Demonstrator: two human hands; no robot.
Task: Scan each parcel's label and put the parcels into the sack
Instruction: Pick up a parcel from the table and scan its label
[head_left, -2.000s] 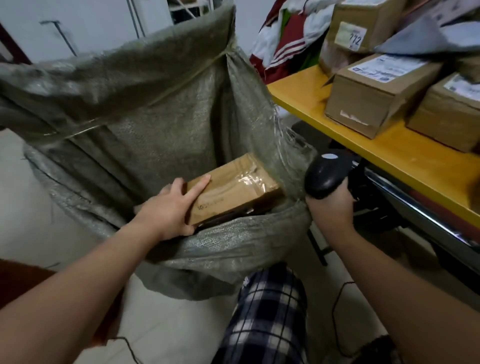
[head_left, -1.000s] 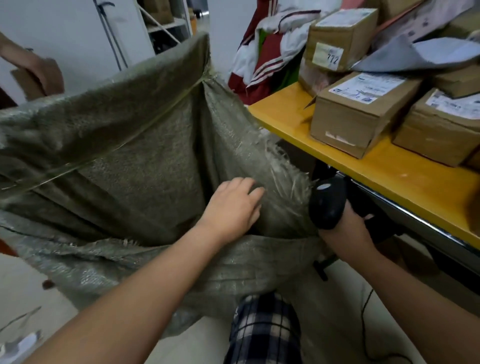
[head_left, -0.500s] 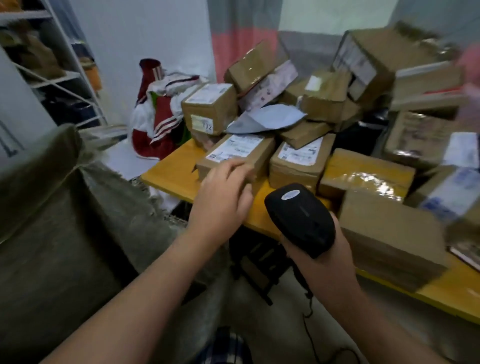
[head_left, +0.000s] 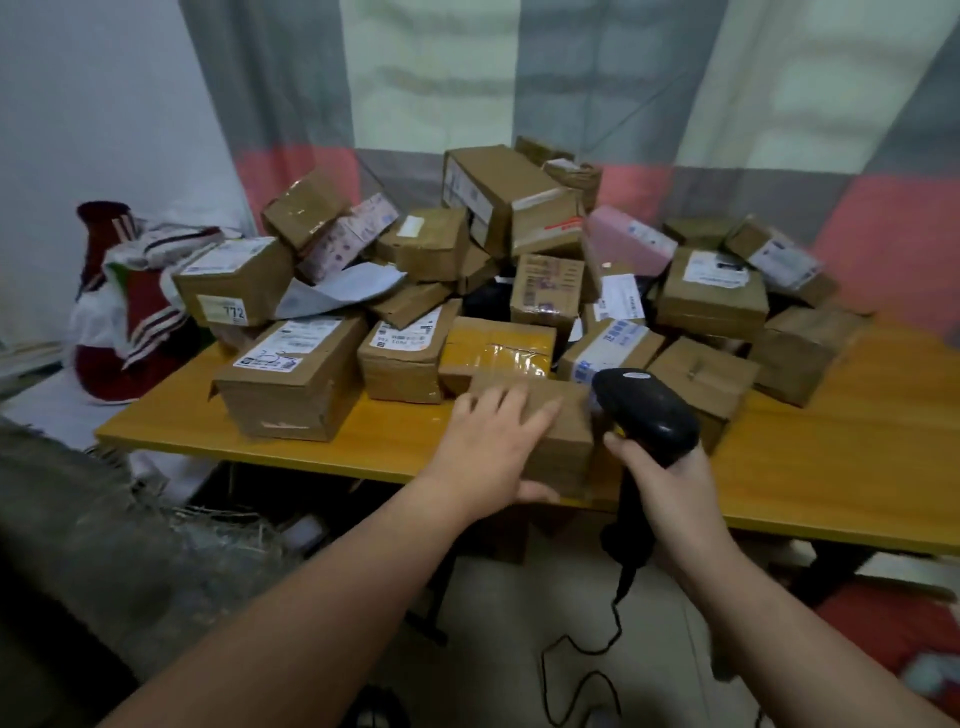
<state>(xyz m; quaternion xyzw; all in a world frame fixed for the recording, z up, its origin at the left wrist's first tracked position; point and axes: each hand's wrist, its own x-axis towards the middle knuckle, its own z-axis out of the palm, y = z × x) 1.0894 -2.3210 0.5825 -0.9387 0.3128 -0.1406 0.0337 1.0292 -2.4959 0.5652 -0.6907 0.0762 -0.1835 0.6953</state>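
A plain brown parcel (head_left: 566, 441) lies at the front edge of the yellow table (head_left: 831, 467). My left hand (head_left: 493, 447) clasps its left end, fingers spread on top and thumb against the front face. My right hand (head_left: 670, 493) holds a black barcode scanner (head_left: 644, 415) just right of that parcel, its head close to the parcel's top right corner. No label shows on the parcel's visible faces. The grey-green woven sack (head_left: 78, 519) stands at lower left, beside the table, and only its rim and side are in view.
A heap of several cardboard parcels (head_left: 519, 260) covers the back of the table, with a long labelled box (head_left: 291, 379) near the left front. The scanner's cable (head_left: 587, 649) trails to the floor. A red-and-white garment (head_left: 124, 312) lies left of the table.
My left hand let go of a parcel inside the sack, pulled out and moved right to the table, where it now rests on another parcel. The scanner came up beside it.
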